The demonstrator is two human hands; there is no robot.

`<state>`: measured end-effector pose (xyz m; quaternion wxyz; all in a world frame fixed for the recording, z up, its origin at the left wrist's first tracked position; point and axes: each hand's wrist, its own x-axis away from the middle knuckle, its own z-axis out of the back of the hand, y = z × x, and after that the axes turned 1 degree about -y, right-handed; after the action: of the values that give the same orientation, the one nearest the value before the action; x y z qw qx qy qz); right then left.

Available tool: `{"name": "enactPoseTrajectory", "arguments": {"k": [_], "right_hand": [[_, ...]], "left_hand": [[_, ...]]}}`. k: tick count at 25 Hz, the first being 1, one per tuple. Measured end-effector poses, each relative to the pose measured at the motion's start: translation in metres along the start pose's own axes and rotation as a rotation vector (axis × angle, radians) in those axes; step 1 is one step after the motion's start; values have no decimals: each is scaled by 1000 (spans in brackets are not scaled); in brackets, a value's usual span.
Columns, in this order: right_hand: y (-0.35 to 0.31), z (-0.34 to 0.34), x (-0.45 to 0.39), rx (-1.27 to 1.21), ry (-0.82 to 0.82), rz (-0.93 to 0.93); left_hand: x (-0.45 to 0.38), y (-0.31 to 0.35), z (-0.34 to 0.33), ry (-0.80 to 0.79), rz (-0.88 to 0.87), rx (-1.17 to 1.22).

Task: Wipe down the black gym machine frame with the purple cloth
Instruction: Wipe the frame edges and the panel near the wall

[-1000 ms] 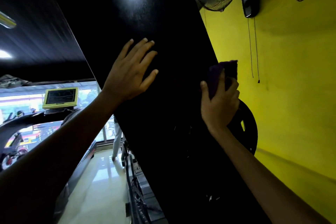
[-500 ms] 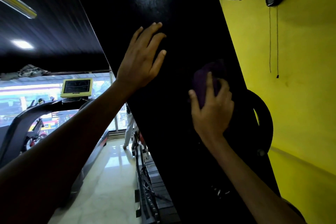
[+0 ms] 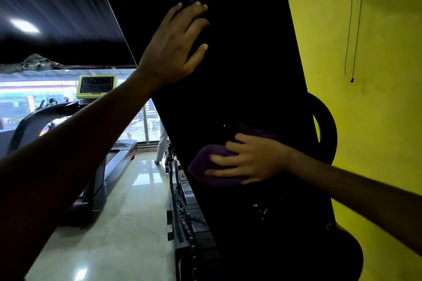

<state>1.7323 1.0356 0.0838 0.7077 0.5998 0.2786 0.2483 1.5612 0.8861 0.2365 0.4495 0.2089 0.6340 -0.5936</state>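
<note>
Right hand [image 3: 255,159] grip presses purple cloth [image 3: 205,162] on black frame [image 3: 239,64] — left hand [image 3: 173,45] flat, fingers straight.

- My left arm reaches up and forward from the lower left, bare, the forearm rising at a slant to the wrist.
- My left hand [image 3: 173,50] is raised high, palm forward, fingers straight and slightly spread, the thumb out to the lower right; it lies flat against the black frame [image 3: 239,52].
- My right arm comes in from the right edge, bare, the forearm nearly level and the wrist straight.
- My right hand [image 3: 253,159] sits lower, fingers pointing left and spread over the purple cloth [image 3: 205,162], pressing it to the frame; no closed grip shows.
</note>
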Motion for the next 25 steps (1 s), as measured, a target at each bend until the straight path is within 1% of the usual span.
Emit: {"name": "enactPoseTrajectory", "arguments": {"k": [1, 2, 3, 6, 7, 8, 9, 10, 11, 12, 13, 15, 16, 17, 18, 19, 20, 21, 23, 25], "right_hand": [[13, 0, 18, 5, 11, -25], [26, -1, 33, 16, 37, -129], [35, 0, 43, 19, 62, -311], [28, 4, 24, 8, 169, -1047], [14, 0, 5, 0, 191, -1213], [-1, -3, -17, -12, 191, -1299], [-16, -5, -36, -34, 183, -1296], [-26, -5, -50, -48, 185, -1226], [-32, -3, -57, -56, 184, -1097], [-33, -1, -53, -60, 168, -895], [-30, 0, -42, -56, 141, -647], [-12, 0, -7, -85, 42, -169], [0, 0, 12, -88, 2, -24], [12, 0, 30, -78, -17, 22], [24, 0, 45, -65, -12, -30], [34, 0, 58, -52, 12, -165], [41, 0, 67, -27, 43, -361], [42, 1, 70, -2, 77, -598], [31, -1, 64, 26, 164, -1109], [7, -5, 49, 28, 269, -1536]], "left_hand": [[0, 1, -1, -22, -22, -26], [0, 2, -1, -35, -39, -54], [0, 2, -1, -43, -50, -80], [-2, 3, 0, -63, -69, -120], [-4, 7, 0, -71, -47, -103], [-6, 14, -3, -61, -10, -71], [-8, 24, -7, -44, 17, -29], [-10, 35, -13, -36, 12, 3], [-11, 45, -20, -54, -20, 19], [-11, 53, -25, -90, -53, 17], [-9, 56, -27, -115, -66, 13], [-8, 53, -26, -85, -2, 60], [-8, 51, -26, -57, 22, 86], [-8, 51, -26, -46, 0, 66], [-7, 53, -28, -56, -64, 9], [-6, 55, -31, -71, -146, -52], [-5, 57, -33, -79, -202, -92], [-5, 57, -35, -79, -217, -112], [-5, 56, -33, -68, -177, -107], [-5, 56, -33, -58, -168, -108]]}}
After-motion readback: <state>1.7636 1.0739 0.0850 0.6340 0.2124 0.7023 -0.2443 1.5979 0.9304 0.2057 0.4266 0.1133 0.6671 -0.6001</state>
